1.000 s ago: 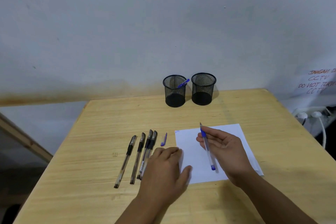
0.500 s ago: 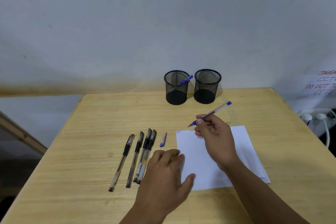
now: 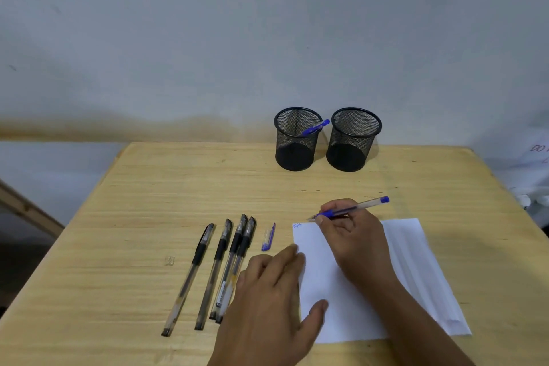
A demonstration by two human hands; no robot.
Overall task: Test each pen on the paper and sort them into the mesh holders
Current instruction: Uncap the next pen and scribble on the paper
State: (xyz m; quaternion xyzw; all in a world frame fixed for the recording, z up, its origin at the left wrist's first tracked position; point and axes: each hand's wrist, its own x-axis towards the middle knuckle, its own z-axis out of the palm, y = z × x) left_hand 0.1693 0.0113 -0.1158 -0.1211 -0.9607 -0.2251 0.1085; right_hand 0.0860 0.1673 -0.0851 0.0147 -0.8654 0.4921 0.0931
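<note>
**Q:** What lies before me at twelve o'clock?

**A:** A pale wall [image 3: 267,24], with a brown stain band [image 3: 133,128] low along it.

**Q:** And elsewhere?

**A:** A wooden table [image 3: 178,187] beneath me; a slanted wooden beam [image 3: 26,208] at nine o'clock; a handwritten notice [image 3: 539,151], partly cropped, at three o'clock.

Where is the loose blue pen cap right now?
In the head view the blue pen cap lies on the table, between the row of black pens and the paper's left edge.

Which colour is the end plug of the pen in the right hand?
Blue. The pen shows it clearly in the head view, at its raised back end.
</note>
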